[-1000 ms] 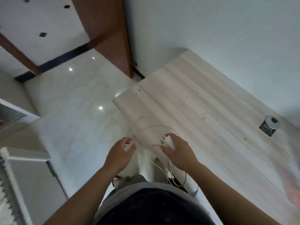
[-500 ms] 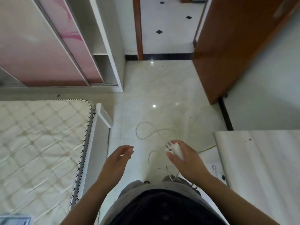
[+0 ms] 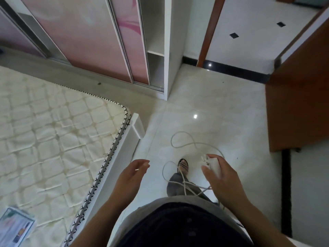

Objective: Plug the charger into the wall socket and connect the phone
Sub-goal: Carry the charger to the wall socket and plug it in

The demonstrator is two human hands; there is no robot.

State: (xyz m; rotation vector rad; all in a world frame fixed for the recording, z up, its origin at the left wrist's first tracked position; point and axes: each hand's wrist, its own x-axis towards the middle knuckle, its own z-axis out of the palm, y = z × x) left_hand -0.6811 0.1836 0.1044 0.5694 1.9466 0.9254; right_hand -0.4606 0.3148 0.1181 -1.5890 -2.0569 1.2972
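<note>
My right hand [image 3: 225,182] grips a white charger [image 3: 211,163] with its prongs pointing up and away from me. Its white cable [image 3: 179,145] loops in the air above the floor and hangs down past my leg. My left hand [image 3: 132,175] is held out to the left of the charger, holding nothing, fingers loosely curled and apart. No wall socket and no phone show in this view.
A mattress [image 3: 49,139] on a white bed frame [image 3: 131,132] fills the left. A wardrobe with pink sliding doors [image 3: 92,41] stands ahead, a brown door [image 3: 299,104] at the right, glossy floor tiles [image 3: 204,104] between. A booklet [image 3: 15,227] lies on the mattress.
My view has swung left, away from the wooden desk to the bed and wardrobe. My right hand has kept its hold on the charger, and a foot has stepped forward.
</note>
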